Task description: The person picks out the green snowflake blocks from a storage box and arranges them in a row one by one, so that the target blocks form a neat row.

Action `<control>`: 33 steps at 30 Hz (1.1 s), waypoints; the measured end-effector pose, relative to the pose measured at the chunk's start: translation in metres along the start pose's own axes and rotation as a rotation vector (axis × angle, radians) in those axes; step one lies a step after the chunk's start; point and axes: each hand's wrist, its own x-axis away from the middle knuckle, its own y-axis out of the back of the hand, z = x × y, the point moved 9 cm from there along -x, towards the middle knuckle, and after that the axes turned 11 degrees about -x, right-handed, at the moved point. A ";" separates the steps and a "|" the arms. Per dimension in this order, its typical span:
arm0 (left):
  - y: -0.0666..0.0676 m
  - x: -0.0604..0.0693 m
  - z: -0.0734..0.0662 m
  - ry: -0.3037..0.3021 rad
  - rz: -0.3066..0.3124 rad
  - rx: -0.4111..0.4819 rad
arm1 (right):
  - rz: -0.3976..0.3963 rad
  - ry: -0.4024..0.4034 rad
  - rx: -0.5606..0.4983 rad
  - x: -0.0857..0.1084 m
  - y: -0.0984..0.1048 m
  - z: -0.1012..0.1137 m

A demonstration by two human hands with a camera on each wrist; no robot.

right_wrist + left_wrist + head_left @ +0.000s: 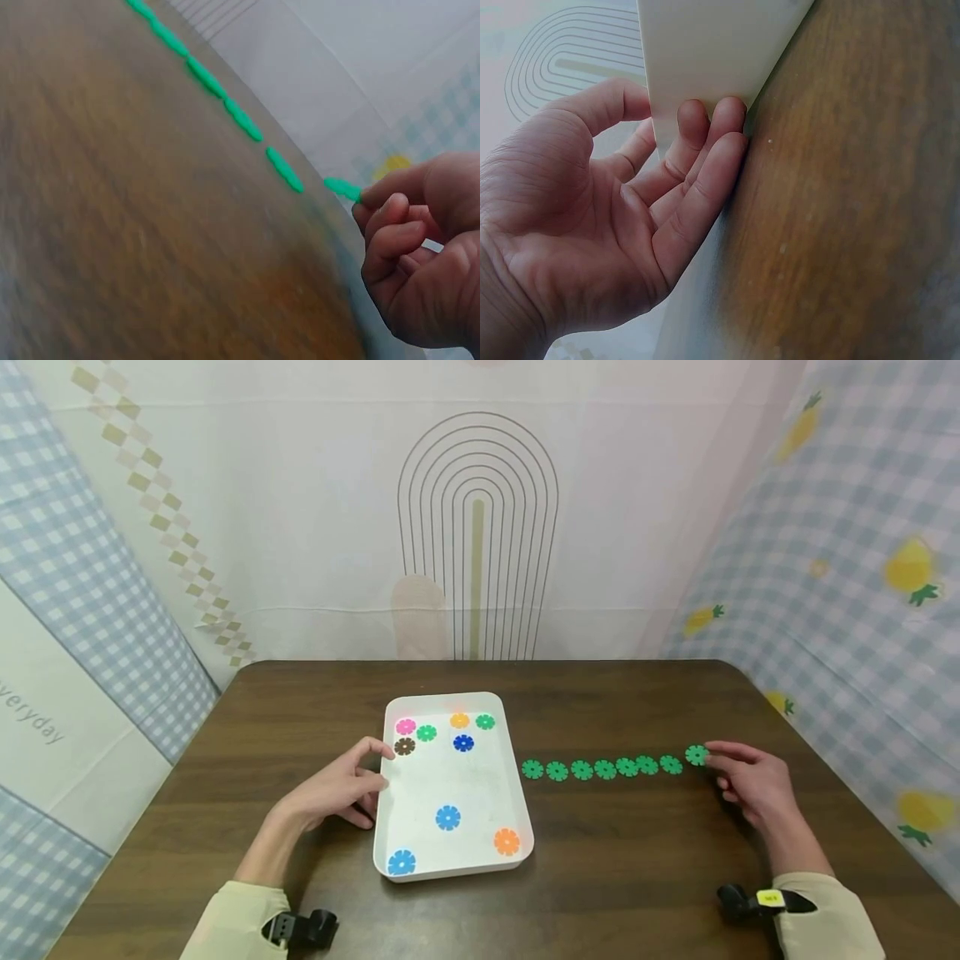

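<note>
In the head view my left hand (341, 785) holds the left side of a white tray (517, 793). The left wrist view shows its fingertips (727, 112) against the tray's outer wall (705, 52), with another digit at the rim. Off to the right, my right hand (753, 777) pinches a green notched disc (696, 755) by its edge. In the right wrist view that green disc (342, 187) appears edge-on, slightly raised off the table. A row of several green notched discs (605, 769) runs from the tray's right side toward this hand, with a gap before the held one.
Inside the tray lie loose notched discs: pink (406, 727), brown (405, 747), yellow (460, 720), dark blue (463, 743), light blue (447, 817), orange (507, 842) and green (485, 722). The brown wooden table (615, 710) meets patterned curtains (315, 527) behind it.
</note>
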 end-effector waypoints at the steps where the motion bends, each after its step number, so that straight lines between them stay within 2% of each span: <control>1: 0.000 0.000 0.000 -0.002 0.001 0.001 | -0.003 0.003 0.032 0.000 0.001 -0.001; 4: 0.000 0.000 0.000 -0.006 0.002 0.002 | -0.010 0.012 0.095 0.000 0.002 -0.003; 8: 0.000 0.000 0.000 -0.006 0.002 0.002 | -0.018 0.024 0.127 -0.003 0.002 -0.005; 15: 0.000 -0.001 0.000 -0.006 0.003 -0.001 | -0.034 0.019 0.164 -0.004 0.002 -0.007; 28: 0.001 -0.001 0.002 0.009 -0.002 -0.002 | -0.031 0.057 0.203 -0.003 0.001 -0.005; 33: 0.001 -0.002 0.001 0.017 0.001 0.004 | -0.038 0.086 0.226 0.001 0.003 0.003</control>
